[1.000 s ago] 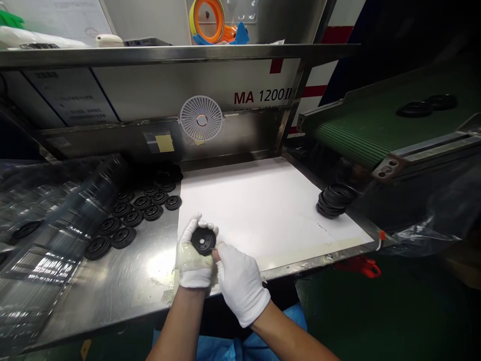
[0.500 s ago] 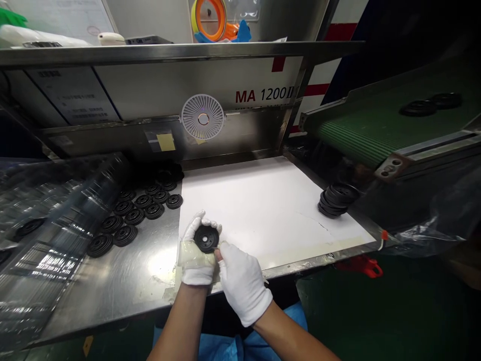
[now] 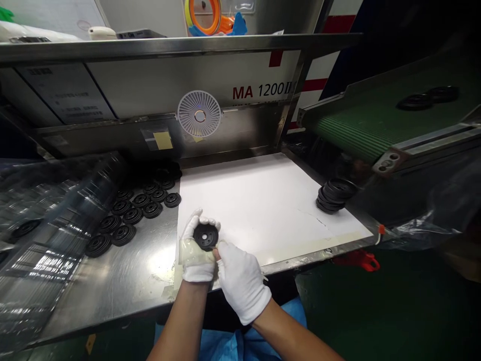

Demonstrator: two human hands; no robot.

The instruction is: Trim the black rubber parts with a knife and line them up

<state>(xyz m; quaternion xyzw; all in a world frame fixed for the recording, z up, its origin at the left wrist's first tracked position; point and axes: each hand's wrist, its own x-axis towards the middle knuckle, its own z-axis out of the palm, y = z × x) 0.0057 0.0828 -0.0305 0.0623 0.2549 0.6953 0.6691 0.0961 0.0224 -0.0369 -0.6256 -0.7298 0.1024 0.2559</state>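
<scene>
A round black disc (image 3: 205, 236) with a pale hole at its centre lies in my left hand (image 3: 196, 255), whose gloved fingers curl around its far and left edge. My right hand (image 3: 240, 278), also in a white glove, is closed at the disc's near right rim. Its bare thumb tip shows there; a small tool or part between its fingers cannot be made out. Both hands are over the front edge of a white sheet (image 3: 248, 200). To the left, several stacks of similar black discs (image 3: 133, 216) stand on the metal table (image 3: 143, 271).
A leaning pile of black discs (image 3: 335, 195) stands at the sheet's right edge. Beyond it, a green conveyor (image 3: 356, 125) carries more discs. Clear plastic trays (image 3: 71, 225) lie far left. A small white fan (image 3: 199, 114) hangs below the metal shelf (image 3: 150, 47).
The disc looks slightly more tilted in my left hand. My right hand stays at its rim with only a slight shift. The whole view has shifted a little.
</scene>
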